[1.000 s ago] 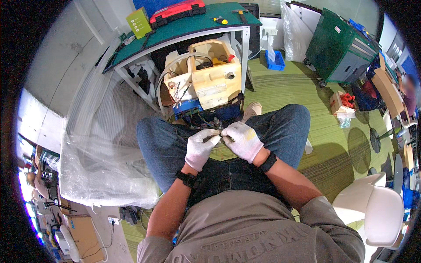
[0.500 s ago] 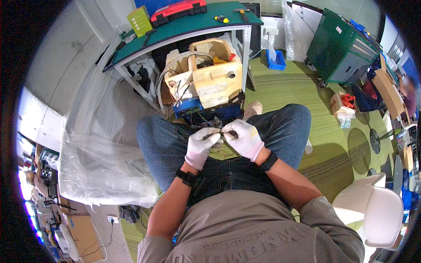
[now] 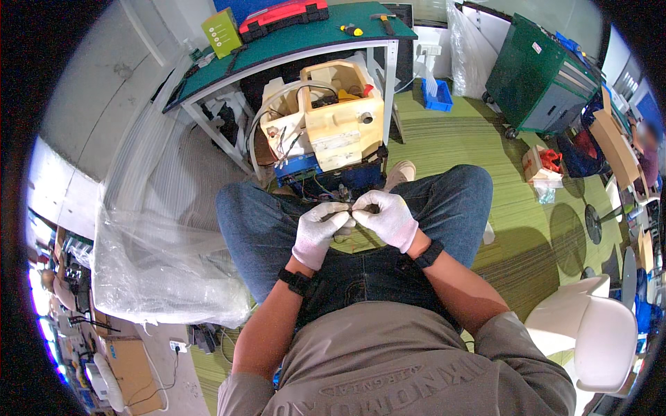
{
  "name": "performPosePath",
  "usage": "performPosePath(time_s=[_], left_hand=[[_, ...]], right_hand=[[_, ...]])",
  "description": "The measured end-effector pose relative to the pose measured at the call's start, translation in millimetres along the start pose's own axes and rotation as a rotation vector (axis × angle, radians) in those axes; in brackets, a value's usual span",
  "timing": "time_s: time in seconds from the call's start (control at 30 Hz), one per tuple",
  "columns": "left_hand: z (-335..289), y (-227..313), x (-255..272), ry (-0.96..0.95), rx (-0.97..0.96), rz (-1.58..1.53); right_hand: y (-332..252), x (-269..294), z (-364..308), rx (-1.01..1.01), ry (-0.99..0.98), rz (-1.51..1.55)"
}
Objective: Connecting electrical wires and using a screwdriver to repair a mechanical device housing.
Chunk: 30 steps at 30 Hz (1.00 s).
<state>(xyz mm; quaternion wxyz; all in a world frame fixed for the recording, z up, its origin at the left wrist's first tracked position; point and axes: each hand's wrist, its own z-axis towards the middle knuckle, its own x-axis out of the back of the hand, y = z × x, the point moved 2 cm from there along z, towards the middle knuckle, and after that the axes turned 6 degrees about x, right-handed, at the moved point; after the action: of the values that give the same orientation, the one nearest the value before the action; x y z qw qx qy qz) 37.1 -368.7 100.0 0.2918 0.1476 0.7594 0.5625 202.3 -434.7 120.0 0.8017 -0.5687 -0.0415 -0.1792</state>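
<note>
Both my hands wear white gloves and meet fingertip to fingertip between my knees. My left hand (image 3: 318,230) is closed in a pinch, and so is my right hand (image 3: 388,219). A small dark piece (image 3: 350,209) shows where the fingertips meet; it is too small to name. Just beyond the hands is a blue box-shaped unit (image 3: 309,182) with thin wires on it. A cream plastic housing (image 3: 347,132) with open compartments, a hose and loose cables stands on top of that unit.
Behind the housing, a green-topped workbench (image 3: 291,47) carries a red toolbox (image 3: 284,16), a green box (image 3: 222,33) and a hammer (image 3: 383,23). A green tool cabinet (image 3: 534,76) and blue bin (image 3: 436,96) stand right. Plastic wrapping (image 3: 166,270) lies left; a white chair (image 3: 590,333) is near right.
My right hand has turned slightly at the fingertips. The left hand stays almost where it was, and both remain pinched together.
</note>
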Motion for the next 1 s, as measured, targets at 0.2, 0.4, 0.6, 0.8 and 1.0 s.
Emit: performPosePath(time_s=[0.2,0.4,0.6,0.8,1.0], left_hand=[[-2,5,-4,-0.004,-0.018,0.066],[-2,6,-4,0.034,-0.071,0.264],[-1,5,-2,0.052,-0.121,0.395],[-5,13,-7,0.025,-0.114,0.457],[-5,16,-9,0.020,-0.150,0.472]], right_hand=[[10,-1,-1,-0.071,-0.004,0.035],[2,0,-1,0.195,0.029,-0.245],[-4,-1,-3,0.292,-0.021,-0.409],[-1,3,-2,0.290,-0.057,-0.319],[-2,5,-2,0.227,-0.059,-0.202]])
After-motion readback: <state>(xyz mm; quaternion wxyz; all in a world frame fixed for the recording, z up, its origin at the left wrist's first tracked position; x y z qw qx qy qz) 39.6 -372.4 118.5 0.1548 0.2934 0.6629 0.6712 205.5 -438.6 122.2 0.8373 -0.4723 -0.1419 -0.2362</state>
